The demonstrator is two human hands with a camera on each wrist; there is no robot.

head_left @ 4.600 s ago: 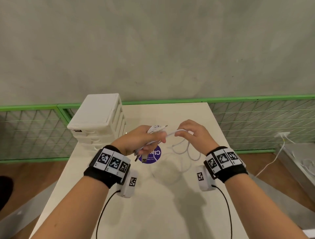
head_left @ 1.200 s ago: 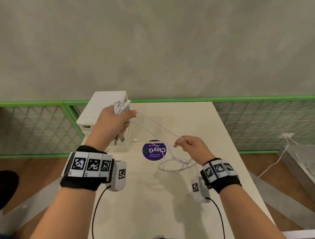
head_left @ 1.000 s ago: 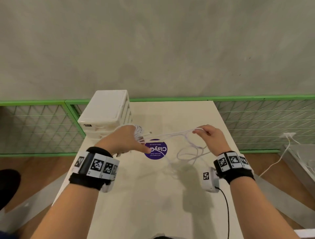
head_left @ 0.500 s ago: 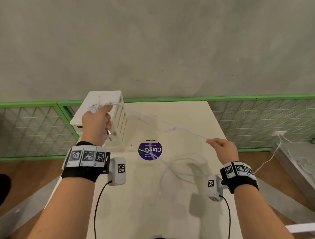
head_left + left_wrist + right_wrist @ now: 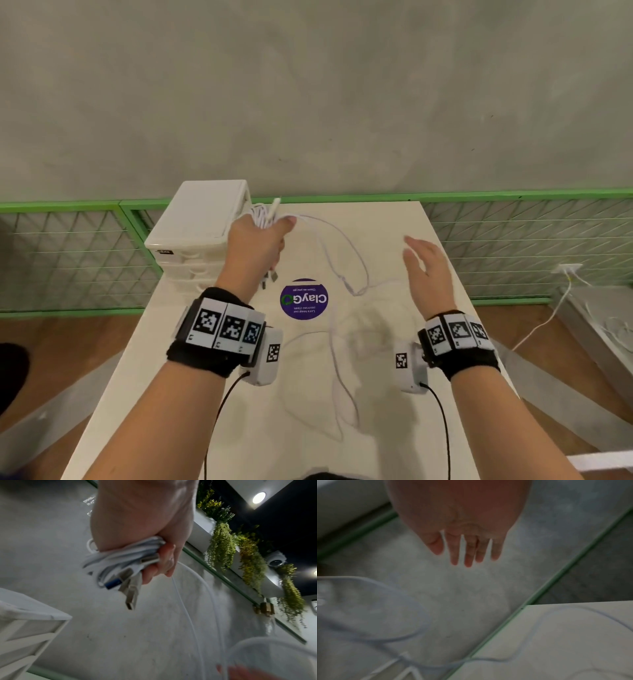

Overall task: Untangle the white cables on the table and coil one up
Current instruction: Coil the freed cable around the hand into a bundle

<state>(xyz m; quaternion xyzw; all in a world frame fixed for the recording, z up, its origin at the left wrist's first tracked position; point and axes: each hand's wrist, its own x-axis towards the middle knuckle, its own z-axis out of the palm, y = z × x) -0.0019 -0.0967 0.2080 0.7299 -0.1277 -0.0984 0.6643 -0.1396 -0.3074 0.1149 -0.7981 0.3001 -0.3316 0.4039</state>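
Note:
My left hand (image 5: 260, 236) is raised above the table's far left and grips a bundle of white cables (image 5: 265, 214). In the left wrist view the bundle (image 5: 123, 557) fills the fist, and several USB plugs (image 5: 130, 595) hang out below it. From the fist, loose white cable (image 5: 346, 260) droops to the right, kinks near the table's middle and trails in loops (image 5: 337, 370) over the tabletop towards me. My right hand (image 5: 426, 270) hovers over the table's right side with straight fingers (image 5: 469, 550) and holds nothing.
A white drawer unit (image 5: 197, 226) stands at the table's (image 5: 445, 428) far left corner, just beside my left hand. A purple round sticker (image 5: 304, 298) lies mid-table. Green mesh fencing (image 5: 513, 240) runs behind and beside the table. Another white cable (image 5: 548, 318) lies on the floor at right.
My right hand has let go of the cable, which has dropped slack onto the table, and its fingers have straightened. My left hand stays raised with the bundle, shifted right.

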